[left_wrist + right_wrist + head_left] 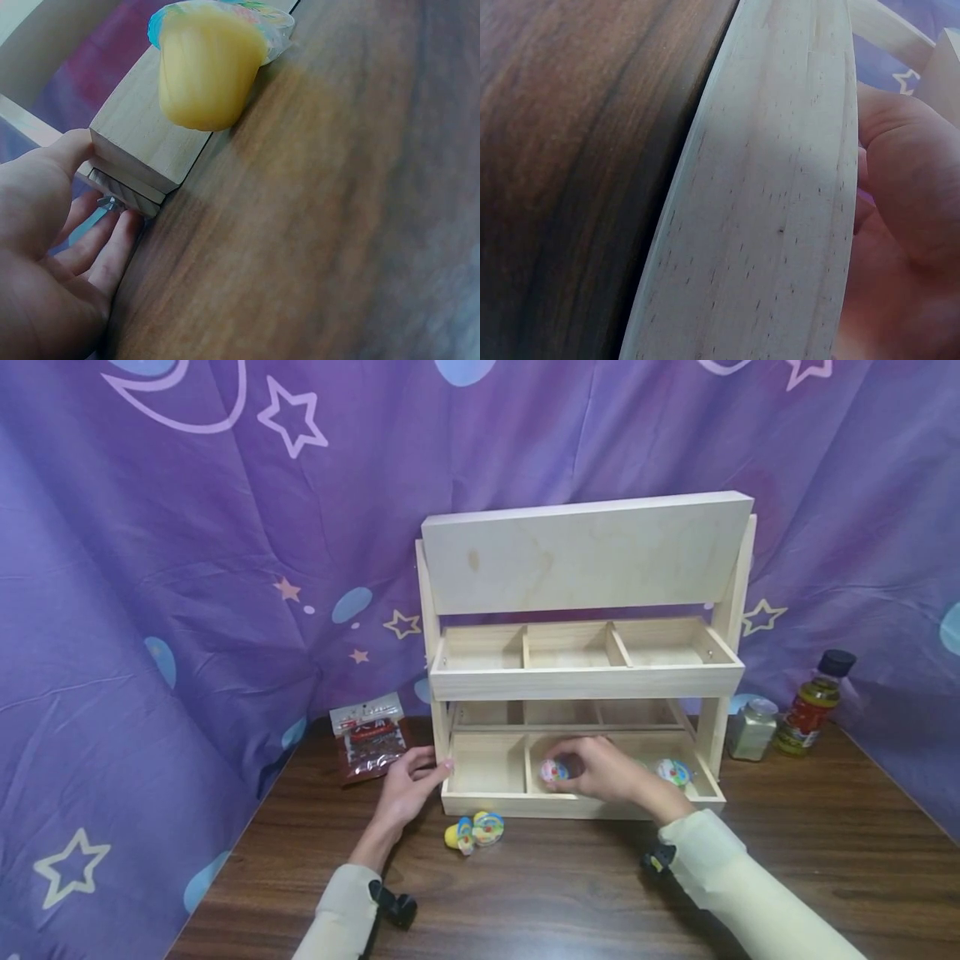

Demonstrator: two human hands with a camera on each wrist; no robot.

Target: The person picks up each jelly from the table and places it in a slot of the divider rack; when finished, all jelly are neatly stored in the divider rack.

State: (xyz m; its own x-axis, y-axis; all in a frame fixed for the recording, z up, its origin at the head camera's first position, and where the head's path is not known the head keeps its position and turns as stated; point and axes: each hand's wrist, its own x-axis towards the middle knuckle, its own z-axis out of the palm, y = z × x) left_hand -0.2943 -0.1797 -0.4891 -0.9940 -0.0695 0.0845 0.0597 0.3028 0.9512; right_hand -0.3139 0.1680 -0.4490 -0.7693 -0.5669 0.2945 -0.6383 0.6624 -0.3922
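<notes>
Partly, the right fingers hide a cup.

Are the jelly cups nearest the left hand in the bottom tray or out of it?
Out: those jelly cups lie on the wooden table, in front of the bottom tray.

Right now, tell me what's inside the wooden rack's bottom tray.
Inside the bottom tray, the right hand grips one small cup; another cup sits farther right. That hand partly hides the space between.
</notes>
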